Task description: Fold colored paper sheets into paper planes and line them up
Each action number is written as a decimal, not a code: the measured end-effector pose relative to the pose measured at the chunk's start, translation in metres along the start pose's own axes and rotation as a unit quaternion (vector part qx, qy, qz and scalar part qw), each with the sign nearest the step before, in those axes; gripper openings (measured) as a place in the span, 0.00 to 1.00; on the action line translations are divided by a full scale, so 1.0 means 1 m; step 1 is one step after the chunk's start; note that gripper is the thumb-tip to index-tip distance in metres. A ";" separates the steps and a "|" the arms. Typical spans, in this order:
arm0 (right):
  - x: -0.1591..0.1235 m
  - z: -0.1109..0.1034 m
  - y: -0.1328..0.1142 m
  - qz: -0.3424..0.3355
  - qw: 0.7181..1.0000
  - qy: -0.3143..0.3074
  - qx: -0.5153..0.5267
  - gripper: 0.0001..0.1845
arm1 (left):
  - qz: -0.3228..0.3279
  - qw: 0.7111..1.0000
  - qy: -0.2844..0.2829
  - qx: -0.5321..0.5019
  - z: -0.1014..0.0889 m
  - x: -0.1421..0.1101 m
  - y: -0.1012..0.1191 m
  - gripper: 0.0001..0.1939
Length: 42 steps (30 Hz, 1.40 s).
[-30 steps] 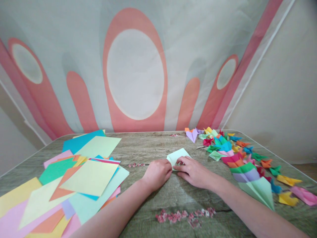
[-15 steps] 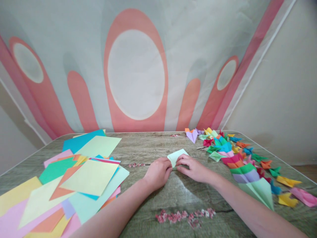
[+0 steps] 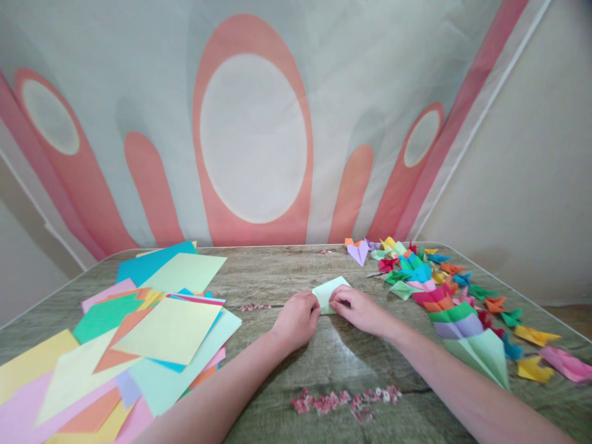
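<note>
A small folded pale green paper (image 3: 329, 289) lies on the wood-grain table (image 3: 277, 271) near its middle. My left hand (image 3: 298, 320) rests curled on the table, its fingertips pressed to the paper's left edge. My right hand (image 3: 358, 308) lies over the paper's right part, fingers bent and pinching down on it. Only the far corner of the paper shows between and beyond the two hands.
A loose spread of coloured paper sheets (image 3: 139, 333) covers the table's left side. Several folded paper figures (image 3: 444, 296) in many colours lie along the right side. A line of small pink bits (image 3: 345, 401) sits near the front edge. A patterned fabric backdrop (image 3: 254, 135) hangs behind.
Both hands have shifted slightly away from me on the pale green paper, and the right hand has drawn closer over it. Nothing else has moved.
</note>
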State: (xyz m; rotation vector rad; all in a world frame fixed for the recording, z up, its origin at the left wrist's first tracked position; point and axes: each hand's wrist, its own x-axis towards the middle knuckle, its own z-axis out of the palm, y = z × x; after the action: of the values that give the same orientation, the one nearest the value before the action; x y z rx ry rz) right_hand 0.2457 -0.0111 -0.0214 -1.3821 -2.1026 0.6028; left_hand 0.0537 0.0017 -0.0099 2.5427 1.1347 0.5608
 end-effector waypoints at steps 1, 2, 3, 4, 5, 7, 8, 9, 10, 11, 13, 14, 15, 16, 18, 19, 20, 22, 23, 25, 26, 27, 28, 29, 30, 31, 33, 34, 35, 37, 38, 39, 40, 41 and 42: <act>0.000 0.001 0.000 0.004 1.000 0.009 -0.006 0.09 | -0.005 1.000 -0.001 0.008 0.000 0.000 0.001 0.06; 0.000 0.001 0.001 0.006 1.000 0.017 -0.012 0.09 | -0.010 1.000 -0.001 0.015 -0.001 0.000 0.002 0.06; 0.000 0.002 0.002 0.007 1.000 0.022 -0.017 0.09 | -0.014 1.000 0.000 0.021 -0.001 0.000 0.003 0.07; 0.001 0.002 0.002 0.008 0.999 0.026 -0.021 0.09 | -0.017 1.000 0.000 0.025 0.000 0.000 0.004 0.07; 0.000 0.003 0.003 0.008 0.999 0.028 -0.024 0.08 | -0.019 0.999 0.000 0.028 0.000 0.000 0.004 0.07; 0.000 0.003 0.004 0.010 0.999 0.031 -0.028 0.08 | -0.021 0.999 0.002 0.026 0.000 -0.001 0.005 0.06; 0.000 0.004 0.005 0.012 0.999 0.033 -0.031 0.07 | -0.019 1.000 0.004 0.021 0.000 -0.002 0.005 0.06; 0.000 0.004 0.005 0.015 0.999 0.035 -0.033 0.07 | -0.017 1.000 0.005 0.015 -0.001 -0.002 0.005 0.07; 0.000 0.004 0.004 0.017 0.999 0.037 -0.036 0.06 | -0.014 1.000 0.007 0.013 -0.001 -0.003 0.005 0.08; 0.000 0.004 0.004 0.018 0.998 0.038 -0.038 0.06 | -0.010 1.000 0.007 0.016 -0.002 -0.004 0.006 0.09; 0.000 0.004 0.003 0.016 0.998 0.035 -0.039 0.06 | 0.001 0.999 -0.005 0.039 -0.003 -0.006 0.007 0.08; 0.001 0.004 0.002 0.014 0.999 0.032 -0.039 0.07 | 0.009 0.998 -0.015 0.056 -0.004 -0.007 0.007 0.07; 0.001 0.004 0.002 0.011 0.999 0.031 -0.039 0.07 | 0.021 0.997 -0.028 0.073 -0.005 -0.008 0.008 0.08; 0.001 0.004 0.002 0.008 0.999 0.030 -0.039 0.07 | 0.033 0.995 -0.042 0.088 -0.006 -0.009 0.009 0.08; 0.001 0.005 0.002 0.005 0.999 0.031 -0.039 0.08 | 0.058 0.990 -0.066 0.114 -0.007 -0.012 0.011 0.10; 0.002 0.005 0.003 0.004 0.999 0.033 -0.040 0.08 | 0.067 0.987 -0.075 0.127 -0.008 -0.013 0.012 0.10; 0.002 0.005 0.004 0.002 0.999 0.032 -0.040 0.08 | 0.073 0.984 -0.084 0.138 -0.009 -0.014 0.014 0.11; 0.002 0.005 0.005 -0.003 0.999 0.031 -0.037 0.09 | 0.082 0.978 -0.102 0.160 -0.011 -0.015 0.016 0.11; 0.002 0.005 0.005 -0.005 0.999 0.030 -0.036 0.09 | 0.084 0.976 -0.110 0.169 -0.012 -0.016 0.017 0.10; 0.002 0.005 0.005 -0.008 0.999 0.031 -0.032 0.09 | 0.083 0.973 -0.121 0.179 -0.013 -0.017 0.019 0.10; 0.001 0.005 0.005 -0.009 0.999 0.033 -0.031 0.09 | 0.081 0.972 -0.123 0.181 -0.013 -0.017 0.019 0.10; 0.001 0.005 0.005 -0.010 0.999 0.035 -0.030 0.09 | 0.078 0.972 -0.125 0.182 -0.013 -0.018 0.019 0.10; 0.001 0.005 0.005 -0.009 0.999 0.036 -0.030 0.09 | 0.075 0.972 -0.126 0.182 -0.012 -0.018 0.019 0.11; 0.001 0.006 0.004 -0.009 0.999 0.038 -0.030 0.09 | 0.072 0.972 -0.127 0.183 -0.012 -0.018 0.019 0.11; 0.001 0.006 0.004 -0.008 0.999 0.039 -0.030 0.09 | 0.069 0.972 -0.128 0.183 -0.012 -0.019 0.019 0.11; 0.001 0.005 0.003 -0.008 0.999 0.040 -0.029 0.09 | 0.067 0.972 -0.130 0.184 -0.011 -0.019 0.020 0.11; 0.001 0.005 0.003 -0.007 0.999 0.042 -0.028 0.09 | 0.060 0.971 -0.136 0.187 -0.011 -0.019 0.021 0.12; 0.001 0.005 0.002 -0.006 0.999 0.042 -0.028 0.09 | 0.058 0.970 -0.141 0.189 -0.011 -0.019 0.022 0.12; 0.001 0.005 0.002 -0.005 0.999 0.041 -0.028 0.09 | 0.056 0.969 -0.145 0.191 -0.012 -0.019 0.023 0.13; 0.001 0.005 0.002 -0.003 0.999 0.041 -0.029 0.09 | 0.057 0.968 -0.148 0.196 -0.013 -0.019 0.024 0.15; 0.001 0.005 0.002 -0.002 0.999 0.041 -0.029 0.09 | 0.059 0.967 -0.148 0.197 -0.013 -0.019 0.025 0.16; 0.001 0.005 0.002 -0.002 0.999 0.043 -0.029 0.09 | 0.060 0.967 -0.149 0.198 -0.014 -0.019 0.026 0.16; 0.001 0.005 0.003 -0.001 0.999 0.043 -0.029 0.09 | 0.059 0.967 -0.149 0.199 -0.014 -0.019 0.026 0.16; 0.002 0.005 0.003 -0.001 0.999 0.045 -0.028 0.09 | 0.059 0.967 -0.148 0.200 -0.014 -0.019 0.026 0.16; 0.002 0.005 0.003 -0.001 0.999 0.046 -0.028 0.09 | 0.057 0.967 -0.148 0.201 -0.013 -0.019 0.026 0.16</act>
State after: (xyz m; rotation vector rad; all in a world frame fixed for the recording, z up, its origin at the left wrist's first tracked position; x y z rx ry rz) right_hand 0.2441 -0.0087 -0.0270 -1.4100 -2.0626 0.4740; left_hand 0.0526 -0.0280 0.0085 2.9178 1.0833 -0.0389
